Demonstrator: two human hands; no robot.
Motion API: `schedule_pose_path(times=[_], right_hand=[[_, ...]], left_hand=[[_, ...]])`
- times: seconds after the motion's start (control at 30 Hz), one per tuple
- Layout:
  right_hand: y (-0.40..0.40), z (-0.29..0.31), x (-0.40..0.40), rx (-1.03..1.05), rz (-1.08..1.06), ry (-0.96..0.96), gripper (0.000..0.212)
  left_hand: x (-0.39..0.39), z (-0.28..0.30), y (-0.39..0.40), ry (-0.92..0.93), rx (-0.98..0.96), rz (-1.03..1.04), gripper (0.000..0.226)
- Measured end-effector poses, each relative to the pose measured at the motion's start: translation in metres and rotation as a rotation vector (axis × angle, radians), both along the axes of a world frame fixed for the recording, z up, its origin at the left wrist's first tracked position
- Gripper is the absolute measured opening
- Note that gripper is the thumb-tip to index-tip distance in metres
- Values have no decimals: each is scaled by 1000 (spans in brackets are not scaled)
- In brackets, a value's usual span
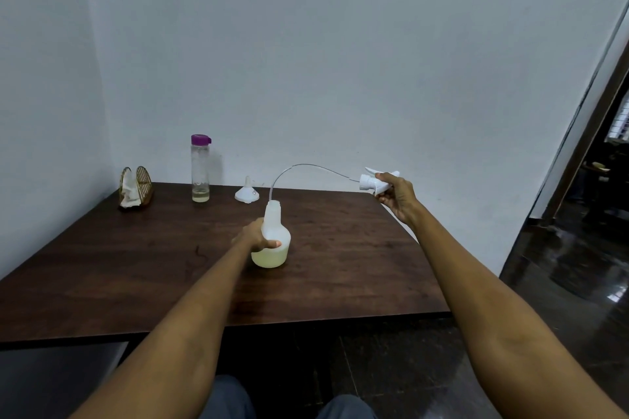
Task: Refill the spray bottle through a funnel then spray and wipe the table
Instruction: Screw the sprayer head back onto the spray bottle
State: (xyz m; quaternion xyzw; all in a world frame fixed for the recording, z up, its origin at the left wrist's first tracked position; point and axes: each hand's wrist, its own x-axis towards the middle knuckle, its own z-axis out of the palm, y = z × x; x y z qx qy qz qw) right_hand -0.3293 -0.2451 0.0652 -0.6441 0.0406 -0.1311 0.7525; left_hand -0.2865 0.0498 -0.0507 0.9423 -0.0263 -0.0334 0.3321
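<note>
One spray bottle [271, 237], one funnel [247, 193], two hands

Matt dark wood-grain table [340, 248], translucent plastic spray bottle [272, 235], glossy floor [561, 282].

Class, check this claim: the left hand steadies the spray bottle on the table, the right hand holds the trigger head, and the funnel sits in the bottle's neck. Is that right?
Not quite. The head view shows the funnel upside down on the table, behind the spray bottle, not in its neck. The left hand and the right hand with the trigger head are as stated.
</note>
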Motion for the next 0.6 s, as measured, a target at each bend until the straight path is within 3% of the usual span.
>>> schedule_pose_path(times=[0.27, 0.6], right_hand=[[12, 10, 5, -224, 44, -59, 28], [10, 29, 3, 109, -28, -138, 16]], left_hand=[[-1, 0, 2, -11, 13, -10, 72], [-3, 0, 2, 6, 5, 2, 74]])
